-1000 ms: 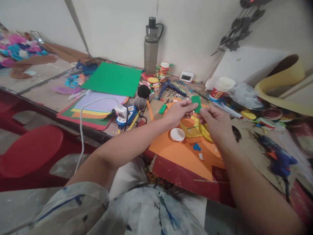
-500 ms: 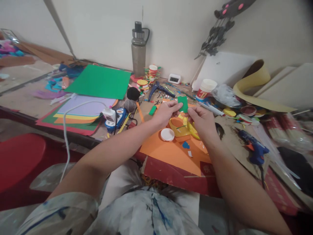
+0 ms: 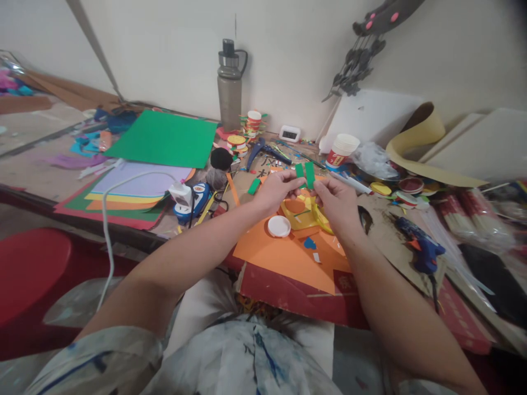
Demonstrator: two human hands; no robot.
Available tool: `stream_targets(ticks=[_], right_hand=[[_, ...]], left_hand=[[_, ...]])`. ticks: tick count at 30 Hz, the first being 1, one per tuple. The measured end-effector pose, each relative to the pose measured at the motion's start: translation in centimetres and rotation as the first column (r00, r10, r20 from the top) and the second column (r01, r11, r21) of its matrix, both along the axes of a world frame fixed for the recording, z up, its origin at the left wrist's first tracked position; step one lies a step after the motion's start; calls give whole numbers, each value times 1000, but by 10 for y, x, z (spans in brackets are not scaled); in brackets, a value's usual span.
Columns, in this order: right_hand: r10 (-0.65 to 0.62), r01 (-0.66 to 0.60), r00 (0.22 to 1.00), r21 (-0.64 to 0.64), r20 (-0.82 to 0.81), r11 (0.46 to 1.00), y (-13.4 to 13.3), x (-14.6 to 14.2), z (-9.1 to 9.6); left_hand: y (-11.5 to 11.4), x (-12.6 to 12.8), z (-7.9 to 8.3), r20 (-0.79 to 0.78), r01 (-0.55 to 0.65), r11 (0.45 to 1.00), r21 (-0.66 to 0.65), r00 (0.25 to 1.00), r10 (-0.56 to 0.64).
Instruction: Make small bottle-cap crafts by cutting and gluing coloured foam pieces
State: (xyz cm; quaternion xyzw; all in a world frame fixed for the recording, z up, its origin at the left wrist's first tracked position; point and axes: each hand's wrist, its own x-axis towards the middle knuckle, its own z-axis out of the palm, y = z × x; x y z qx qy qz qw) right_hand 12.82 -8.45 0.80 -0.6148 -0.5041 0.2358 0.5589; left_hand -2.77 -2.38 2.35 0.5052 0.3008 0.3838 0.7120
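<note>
My left hand (image 3: 276, 192) pinches a small green paper strip (image 3: 300, 171) between thumb and fingers. Just to its right, my right hand (image 3: 337, 198) pinches a second green paper strip (image 3: 310, 175). The two pieces stand side by side with a narrow gap between them, held above an orange paper sheet (image 3: 288, 255). Under the hands lie yellow paper cut-outs (image 3: 304, 215), and a white round lid (image 3: 279, 226) rests on the orange sheet.
A grey water bottle (image 3: 229, 88) stands at the wall. A large green sheet (image 3: 164, 138) and stacked coloured papers (image 3: 123, 192) lie left. A stack of paper cups (image 3: 341, 151), a blue glue gun (image 3: 420, 249), a white plug and cable (image 3: 181, 195) and several scraps crowd the table.
One green piece held by both hands a second ago now shows as two separate strips, one in each hand. The view has swung right and slightly down.
</note>
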Motion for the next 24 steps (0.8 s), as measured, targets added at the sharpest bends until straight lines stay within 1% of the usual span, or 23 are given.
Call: stream_targets(ticks=[4,8,18,24], right_hand=[[-11,11,1000,-23,23,1000,0,-1,-1],[-7,8,998,-16,63,1000,0,-4,-3],[-25,26,997,-18,74,1000,0,-7,-4],[-7,7,995,-3,99,1000,1,-8,-2]], left_hand=[[1,1,0,-28,38,999,28,999,-37],[1,2,-1,-30,61,997,55,998,-60],[3,0,-5,25,-3,999,48,1000,2],[4,-2,-8,25,-2,994,109,1000,0]])
